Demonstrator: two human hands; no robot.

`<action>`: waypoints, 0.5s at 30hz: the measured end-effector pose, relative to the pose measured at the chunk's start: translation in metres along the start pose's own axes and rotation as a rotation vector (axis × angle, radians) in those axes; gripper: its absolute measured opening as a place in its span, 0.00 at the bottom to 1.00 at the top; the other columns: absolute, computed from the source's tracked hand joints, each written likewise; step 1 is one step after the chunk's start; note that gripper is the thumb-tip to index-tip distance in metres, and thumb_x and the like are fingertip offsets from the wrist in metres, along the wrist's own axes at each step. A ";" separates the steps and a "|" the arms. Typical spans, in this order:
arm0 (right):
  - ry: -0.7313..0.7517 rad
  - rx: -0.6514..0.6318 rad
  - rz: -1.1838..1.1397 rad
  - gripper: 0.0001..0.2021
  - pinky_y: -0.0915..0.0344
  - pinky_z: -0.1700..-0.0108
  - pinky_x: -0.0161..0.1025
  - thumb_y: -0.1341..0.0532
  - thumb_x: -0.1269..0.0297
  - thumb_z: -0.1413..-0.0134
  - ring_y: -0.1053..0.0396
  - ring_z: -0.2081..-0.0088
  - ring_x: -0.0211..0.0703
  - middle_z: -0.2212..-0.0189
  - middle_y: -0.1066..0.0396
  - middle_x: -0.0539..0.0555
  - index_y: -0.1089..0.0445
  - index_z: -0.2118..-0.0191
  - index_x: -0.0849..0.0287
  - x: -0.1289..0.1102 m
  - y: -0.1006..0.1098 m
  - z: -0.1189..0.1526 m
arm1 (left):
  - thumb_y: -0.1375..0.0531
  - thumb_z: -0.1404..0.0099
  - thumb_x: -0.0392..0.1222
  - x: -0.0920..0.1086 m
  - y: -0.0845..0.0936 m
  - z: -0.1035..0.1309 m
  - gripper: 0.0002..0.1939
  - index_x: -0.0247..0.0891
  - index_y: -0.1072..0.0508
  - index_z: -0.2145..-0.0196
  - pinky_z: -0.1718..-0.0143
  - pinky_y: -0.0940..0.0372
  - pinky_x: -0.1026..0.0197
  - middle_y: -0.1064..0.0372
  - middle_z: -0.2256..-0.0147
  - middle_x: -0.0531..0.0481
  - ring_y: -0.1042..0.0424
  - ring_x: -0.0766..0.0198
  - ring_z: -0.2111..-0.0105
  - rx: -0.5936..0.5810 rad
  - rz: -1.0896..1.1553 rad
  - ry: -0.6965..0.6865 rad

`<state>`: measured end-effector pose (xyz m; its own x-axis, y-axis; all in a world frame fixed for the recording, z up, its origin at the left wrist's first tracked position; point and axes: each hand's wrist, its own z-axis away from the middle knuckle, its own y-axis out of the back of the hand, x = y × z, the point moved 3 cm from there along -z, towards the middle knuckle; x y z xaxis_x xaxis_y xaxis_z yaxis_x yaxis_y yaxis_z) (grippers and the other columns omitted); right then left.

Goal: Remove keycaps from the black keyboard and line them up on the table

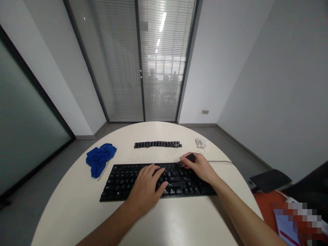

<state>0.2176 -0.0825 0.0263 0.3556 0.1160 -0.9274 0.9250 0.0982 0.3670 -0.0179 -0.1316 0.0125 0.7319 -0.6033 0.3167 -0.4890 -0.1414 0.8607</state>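
A black keyboard lies across the near part of the round table. My left hand rests on the middle of it, fingers spread and palm down, holding nothing. Above the upper right part of the keyboard, my right hand is closed around a small black tool. Its dark end points down at the top row of keys, and I cannot make out exactly what kind of tool it is. Beyond the keyboard, several loose black keycaps are lined up in two rows.
A crumpled blue cloth lies on the left of the table, with a thin pale stick beside it. White crumpled tissue sits at the far right, near a black cable. A red chair seat stands to the right.
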 end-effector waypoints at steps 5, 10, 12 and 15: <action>0.021 -0.094 -0.161 0.17 0.29 0.64 0.38 0.35 0.49 0.46 0.26 0.69 0.42 0.72 0.25 0.52 0.26 0.62 0.60 -0.014 -0.044 0.011 | 0.40 0.33 0.41 0.001 0.002 -0.002 0.14 0.39 0.30 0.50 0.51 0.32 0.46 0.26 0.53 0.44 0.27 0.51 0.53 0.131 0.100 0.001; 0.045 -0.087 -0.216 0.16 0.32 0.66 0.36 0.33 0.52 0.47 0.29 0.72 0.39 0.74 0.26 0.51 0.24 0.63 0.61 -0.018 -0.067 0.017 | 0.38 0.34 0.38 0.001 0.001 -0.001 0.10 0.41 0.29 0.54 0.56 0.30 0.51 0.24 0.58 0.48 0.25 0.54 0.59 0.147 0.160 0.013; 0.028 -0.092 -0.269 0.17 0.32 0.66 0.36 0.31 0.52 0.50 0.29 0.71 0.38 0.74 0.26 0.50 0.24 0.63 0.62 -0.017 -0.069 0.018 | 0.39 0.34 0.37 -0.001 0.000 -0.001 0.08 0.41 0.28 0.56 0.56 0.30 0.53 0.24 0.58 0.49 0.25 0.56 0.59 0.165 0.207 0.027; -0.042 -0.135 -0.388 0.19 0.29 0.62 0.37 0.30 0.50 0.52 0.27 0.68 0.39 0.71 0.25 0.51 0.24 0.61 0.61 -0.016 -0.070 0.017 | 0.38 0.34 0.36 -0.004 0.000 -0.002 0.07 0.42 0.28 0.57 0.56 0.31 0.55 0.24 0.59 0.51 0.25 0.58 0.59 0.189 0.297 0.064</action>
<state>0.1494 -0.1080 0.0143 -0.0084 0.0051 -1.0000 0.9666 0.2561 -0.0068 -0.0199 -0.1278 0.0118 0.5698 -0.5904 0.5716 -0.7598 -0.1135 0.6402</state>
